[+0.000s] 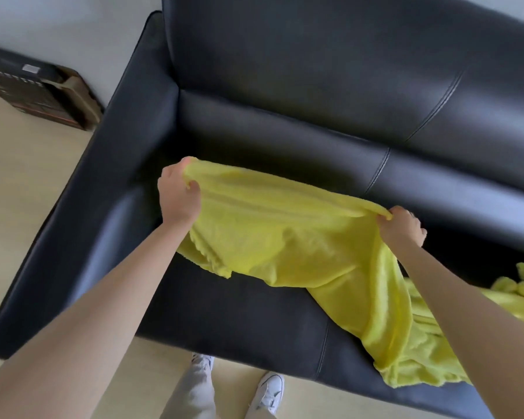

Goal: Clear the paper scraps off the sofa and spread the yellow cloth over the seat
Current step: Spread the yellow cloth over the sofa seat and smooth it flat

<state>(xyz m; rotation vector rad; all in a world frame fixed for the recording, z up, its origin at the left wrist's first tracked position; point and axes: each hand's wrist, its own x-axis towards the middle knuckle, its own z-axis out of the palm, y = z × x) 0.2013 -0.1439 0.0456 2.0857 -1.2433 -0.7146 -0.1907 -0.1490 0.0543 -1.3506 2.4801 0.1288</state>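
Observation:
A yellow cloth [288,237] is stretched above the seat of a black leather sofa [230,316]. My left hand [179,192] grips its upper left corner near the left armrest. My right hand [401,226] pinches the same top edge further right. The cloth hangs from that edge and trails down to the right, where it lies bunched on the seat and drapes over the front edge. No paper scraps show on the visible part of the seat.
The sofa's left armrest [82,225] runs down to the lower left, the backrest [330,62] fills the top. A dark cardboard box [34,86] stands on the floor to the left. My legs and white shoes [266,391] stand on the beige floor before the sofa.

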